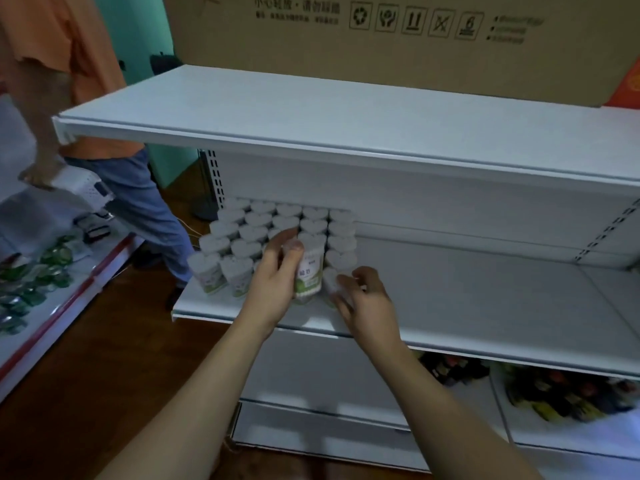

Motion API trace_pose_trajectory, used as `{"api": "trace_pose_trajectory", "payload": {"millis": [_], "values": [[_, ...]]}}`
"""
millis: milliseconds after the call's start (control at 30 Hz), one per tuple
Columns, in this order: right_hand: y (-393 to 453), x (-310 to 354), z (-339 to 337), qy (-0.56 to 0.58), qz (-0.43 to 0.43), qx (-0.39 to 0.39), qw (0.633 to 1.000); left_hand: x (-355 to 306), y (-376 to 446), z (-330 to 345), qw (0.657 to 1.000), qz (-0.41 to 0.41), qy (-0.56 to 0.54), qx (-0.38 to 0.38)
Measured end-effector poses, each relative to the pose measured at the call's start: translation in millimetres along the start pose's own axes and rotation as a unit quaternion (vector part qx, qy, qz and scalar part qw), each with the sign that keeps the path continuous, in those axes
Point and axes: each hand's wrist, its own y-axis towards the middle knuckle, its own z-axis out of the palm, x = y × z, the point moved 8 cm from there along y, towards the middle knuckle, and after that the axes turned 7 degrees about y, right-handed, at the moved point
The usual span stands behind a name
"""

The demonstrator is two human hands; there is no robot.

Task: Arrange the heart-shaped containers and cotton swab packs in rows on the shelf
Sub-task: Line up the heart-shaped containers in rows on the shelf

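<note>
Heart-shaped white plastic containers fill rows on the white metal shelf; left hand grips one green-labelled container, right hand pinches another white container; next, seat both in the front row.

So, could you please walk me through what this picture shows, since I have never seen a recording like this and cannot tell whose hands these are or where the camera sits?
There is no machine here. A person wears one wide-angle camera on the head, looking forward and down, so the two bare arms reaching in are the wearer's own.

In front is a white metal shelf. On its left part stand rows of white heart-shaped cotton swab containers with green labels. The left hand has its grip around one such container at the front, thumb over its top. The right hand curls its fingers round another white container beside it.

Above sits a large brown cardboard box on the top shelf. At the left, another person in an orange shirt and jeans stands by a second shelf.
</note>
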Motion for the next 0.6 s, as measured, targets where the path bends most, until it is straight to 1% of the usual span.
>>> {"api": "trace_pose_trajectory", "payload": {"millis": [133,267,367,433,500,533,600], "values": [[1.9,4.7,2.6,-0.038,-0.014,-0.007,0.999,-3.1,3.3,-2.0,0.999,0.013,0.007,0.028],[1.5,3.8,2.0,-0.066,-0.008,-0.014,0.998,-4.2,9.0,2.4,0.998,0.01,-0.001,0.054],[0.4,8.7,-4.3,-0.082,-0.007,-0.014,0.997,-7.0,13.3,7.9,0.997,0.017,0.014,0.067],[0.4,11.8,-18.8,-0.056,0.011,-0.038,0.998,-10.7,15.2,14.4,0.997,0.022,0.011,0.077],[2.5,12.5,-39.8,0.014,0.033,-0.07,0.997,-12.9,17.2,24.0,0.995,0.015,-0.009,0.096],[4.0,13.9,-48.9,0.056,0.034,-0.071,0.995,-13.5,17.9,29.7,0.994,0.012,-0.014,0.107],[8.1,22.7,-63.0,0.119,0.013,-0.048,0.992,-17.7,16.6,42.0,0.992,0.019,-0.007,0.124]]}}
